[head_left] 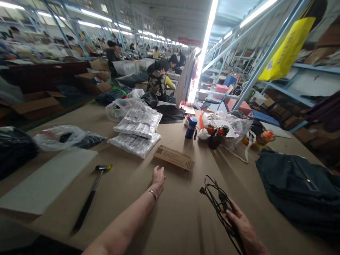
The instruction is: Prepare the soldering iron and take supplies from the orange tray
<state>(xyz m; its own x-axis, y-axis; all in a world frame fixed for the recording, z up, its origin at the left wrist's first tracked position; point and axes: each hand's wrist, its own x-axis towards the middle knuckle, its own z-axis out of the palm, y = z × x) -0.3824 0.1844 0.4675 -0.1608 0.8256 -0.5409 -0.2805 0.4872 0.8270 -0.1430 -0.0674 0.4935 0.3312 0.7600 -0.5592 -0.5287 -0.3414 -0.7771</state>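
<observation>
A looped black cable point(216, 198) with a plug at one end is gripped in my right hand point(243, 226), raised over the front of the table at the right. My left hand point(158, 179), with a bracelet on its wrist, reaches out over the middle of the table. Its fingers are loosely bent and slightly apart, and nothing shows in them. Just beyond the fingertips lies a long brown cardboard box point(174, 157) with printing on it, apart from the hand. To the left, a hammer point(92, 194) with a black handle and a yellow tip rests on the table point(175, 219).
Stacked clear plastic packets point(136, 127) lie behind the box. A blue bottle point(191, 128) and a dark cup point(216, 138) stand at the back. Dark folded fabric point(300, 191) covers the right side; a white board point(50, 180) lies left. A person point(159, 81) sits beyond the table.
</observation>
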